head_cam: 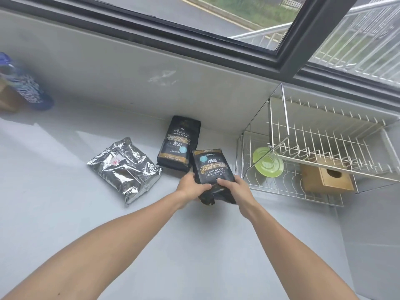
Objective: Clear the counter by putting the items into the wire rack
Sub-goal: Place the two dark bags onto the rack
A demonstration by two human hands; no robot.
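Observation:
I hold a black coffee bag (211, 167) with both hands, label upside down, lifted just above the counter. My left hand (191, 186) grips its lower left edge and my right hand (234, 188) grips its lower right corner. A second, identical black coffee bag (178, 144) lies flat behind it near the wall. A crinkled silver foil pouch (124, 169) lies to the left on the counter. The two-tier wire rack (279, 126) stands to the right; its lower shelf holds a green plate (267, 162) and a wooden box (326, 177).
A blue bag (28, 87) and a brown package (6, 98) stand at the far left by the wall. The pale counter (173, 245) spreads in front of me. A dark-framed window (287, 55) runs along the back above the wall.

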